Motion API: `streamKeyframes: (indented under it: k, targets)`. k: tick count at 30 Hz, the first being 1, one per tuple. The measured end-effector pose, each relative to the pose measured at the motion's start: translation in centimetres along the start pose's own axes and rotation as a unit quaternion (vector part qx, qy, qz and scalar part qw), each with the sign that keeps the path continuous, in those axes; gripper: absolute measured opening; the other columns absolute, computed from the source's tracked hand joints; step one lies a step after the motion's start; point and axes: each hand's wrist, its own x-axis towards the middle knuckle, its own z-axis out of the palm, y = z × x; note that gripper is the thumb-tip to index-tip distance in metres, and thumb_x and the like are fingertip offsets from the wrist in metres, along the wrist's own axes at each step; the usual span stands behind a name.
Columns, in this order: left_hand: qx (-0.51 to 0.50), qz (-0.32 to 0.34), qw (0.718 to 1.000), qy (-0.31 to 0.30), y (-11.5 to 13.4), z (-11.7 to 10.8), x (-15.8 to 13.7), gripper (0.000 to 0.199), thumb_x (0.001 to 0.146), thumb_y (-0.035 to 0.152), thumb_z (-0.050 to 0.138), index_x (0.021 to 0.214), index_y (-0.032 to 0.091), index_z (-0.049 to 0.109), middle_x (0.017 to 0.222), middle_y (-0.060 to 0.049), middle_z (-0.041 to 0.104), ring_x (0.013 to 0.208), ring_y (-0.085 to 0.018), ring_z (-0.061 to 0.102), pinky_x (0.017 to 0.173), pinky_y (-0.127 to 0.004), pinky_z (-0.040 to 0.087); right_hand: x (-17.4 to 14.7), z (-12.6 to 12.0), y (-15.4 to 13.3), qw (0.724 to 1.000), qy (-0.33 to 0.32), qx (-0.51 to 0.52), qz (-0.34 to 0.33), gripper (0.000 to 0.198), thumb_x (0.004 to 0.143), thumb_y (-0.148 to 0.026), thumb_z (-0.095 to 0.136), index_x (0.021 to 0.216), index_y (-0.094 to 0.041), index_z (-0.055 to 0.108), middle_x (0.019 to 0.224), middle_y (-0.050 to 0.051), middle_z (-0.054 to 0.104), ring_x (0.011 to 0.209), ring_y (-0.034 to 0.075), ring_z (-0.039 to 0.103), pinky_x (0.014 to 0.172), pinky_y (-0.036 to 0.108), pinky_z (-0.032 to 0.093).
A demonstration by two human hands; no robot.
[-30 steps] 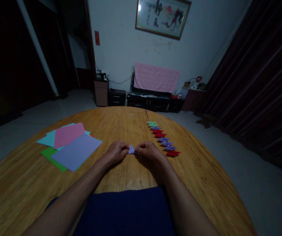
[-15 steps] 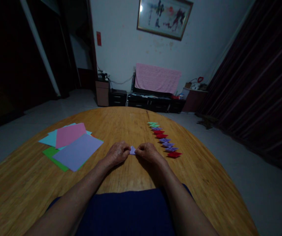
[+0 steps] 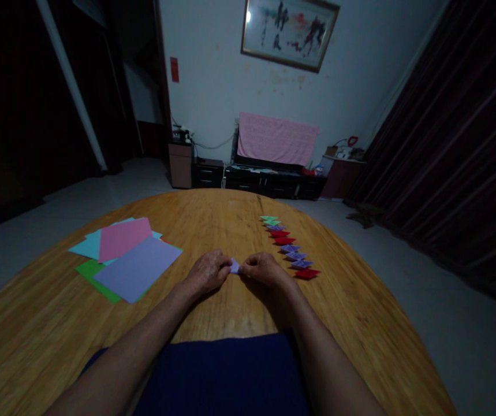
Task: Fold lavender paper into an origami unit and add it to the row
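A small folded piece of purple paper (image 3: 234,266) sits between my hands, low over the wooden table. My left hand (image 3: 210,271) pinches its left end, the fingers covering that corner. On the other side, the fingertips of my right hand (image 3: 263,268) close on its right end. Only the pale middle of the folded paper shows. To the right of my right hand runs a row of folded paper boats in green, purple and red, the nearest being a red paper boat (image 3: 307,274).
Loose sheets overlap at the left of the round table (image 3: 213,219), with a purple sheet (image 3: 139,268) on top, a pink sheet (image 3: 124,238) behind it and green and light blue ones beneath. A low black cabinet (image 3: 248,180) stands past the table's far edge.
My left fingers have shifted slightly over the folded purple paper, covering a little more of its left side. The sheets and the row of boats stay where they were.
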Motion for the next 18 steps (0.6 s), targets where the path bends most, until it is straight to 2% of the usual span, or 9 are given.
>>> streamKeyframes:
  k: [2, 5, 12, 18]
  targets:
    - [-0.001, 0.000, 1.000, -0.003, -0.1, 0.1, 0.1, 0.031, 0.088, 0.025, 0.046, 0.102, 0.018, 0.072, 0.091, -0.009, 0.066, 0.089, -0.020, 0.060, 0.080, -0.030, 0.043, -0.2, -0.4, -0.1, 1.000, -0.014, -0.002, 0.004, 0.024, 0.079, -0.034, 0.064, 0.069, -0.013, 0.070, 0.056, -0.002, 0.054, 0.051, 0.008, 0.042, 0.047, 0.021, 0.026]
    - [-0.006, -0.002, 1.000, -0.003, -0.2, 0.1, 0.1, 0.031, 0.087, 0.025, 0.047, 0.103, 0.018, 0.072, 0.093, -0.009, 0.067, 0.090, -0.020, 0.061, 0.080, -0.030, 0.043, -0.4, -0.6, -0.6, 0.999, -0.013, -0.050, 0.004, 0.021, 0.080, -0.029, 0.062, 0.071, -0.012, 0.071, 0.057, -0.002, 0.054, 0.053, 0.008, 0.044, 0.047, 0.021, 0.025]
    - [-0.002, -0.003, 1.000, -0.009, -0.1, 0.0, 0.1, 0.031, 0.087, 0.024, 0.046, 0.103, 0.019, 0.072, 0.094, -0.008, 0.067, 0.091, -0.020, 0.060, 0.081, -0.030, 0.043, -0.6, -0.3, -1.6, 0.986, 0.002, -0.169, -0.001, 0.019, 0.081, -0.023, 0.058, 0.078, -0.014, 0.074, 0.067, 0.004, 0.066, 0.060, 0.012, 0.054, 0.052, 0.023, 0.030]
    - [-0.009, -0.011, 1.000, -0.014, -0.3, 0.1, 0.3, 0.031, 0.087, 0.025, 0.047, 0.104, 0.019, 0.072, 0.097, -0.008, 0.068, 0.094, -0.021, 0.061, 0.085, -0.030, 0.043, -0.6, -0.3, -2.2, 0.981, 0.004, -0.189, 0.050, 0.018, 0.080, -0.024, 0.060, 0.080, -0.014, 0.075, 0.072, 0.007, 0.069, 0.064, 0.015, 0.059, 0.055, 0.024, 0.033]
